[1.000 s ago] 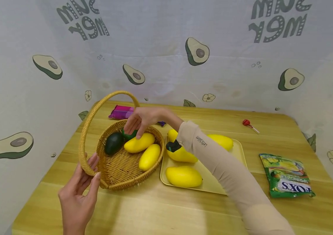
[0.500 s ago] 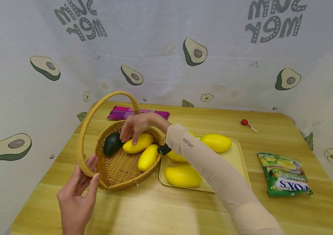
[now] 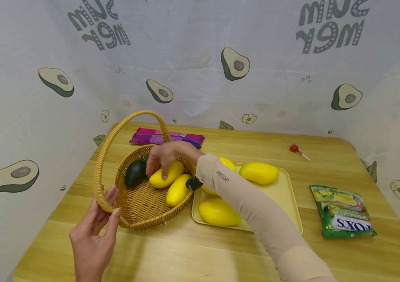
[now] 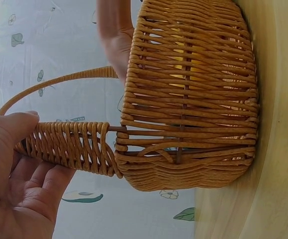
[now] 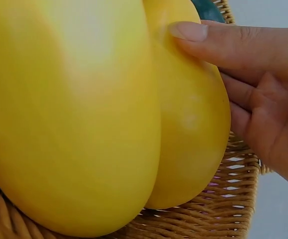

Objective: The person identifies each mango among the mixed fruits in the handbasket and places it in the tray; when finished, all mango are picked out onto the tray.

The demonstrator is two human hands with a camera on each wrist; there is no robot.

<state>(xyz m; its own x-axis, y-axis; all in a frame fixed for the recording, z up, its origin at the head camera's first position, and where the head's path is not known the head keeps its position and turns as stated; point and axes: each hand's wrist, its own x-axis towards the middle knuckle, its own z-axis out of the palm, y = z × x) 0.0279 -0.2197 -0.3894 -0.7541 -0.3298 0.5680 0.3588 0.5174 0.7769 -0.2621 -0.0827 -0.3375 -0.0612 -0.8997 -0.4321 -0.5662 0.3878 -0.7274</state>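
Right wrist view, right hand (image 5: pixel 268 84): thumb pressed on the back mango (image 5: pixel 191 119), fingers tucked behind it; reads as a pinch, though most finger contact is hidden.
Back mango: inside the basket, right-rear part, lying on its side.
Slip risk: skin looks smooth and glossy, hold sits toward one end. A quick lift could pivot it out of the fingers.
Front mango (image 3: pixel 177 192): just beside the back one, can't tell if touching. Pulling one could roll the other.
Dark wrist unit (image 3: pixel 193 184): right over the front mango and rim; a low wrist could knock either.
Dark green fruit (image 3: pixel 135 173): near the right fingertips, round, would roll if nudged. Another green piece behind is mostly covered.
Left hand (image 3: pixel 94 233): gripping the basket handle (image 3: pixel 102 164) at its near end, thumb one side, fingers the other.
Basket (image 3: pixel 143 205): looks seated on the desk (image 3: pixel 186 254). Uneven left pull could tip it, since support is one-sided; contents would slide.
Handle arch: left of the right hand. Lifting up and left could snag it.
Tray (image 3: pixel 286 203): close to the basket's right side, under the sleeve (image 3: pixel 256 203). A dropped forearm could shove its mangoes (image 3: pixel 259 173).
Purple packet (image 3: pixel 147 136): behind the basket; would block a backward shove.
Lollipop (image 3: pixel 294 148), green bag (image 3: pixel 342 213): well apart, low risk.
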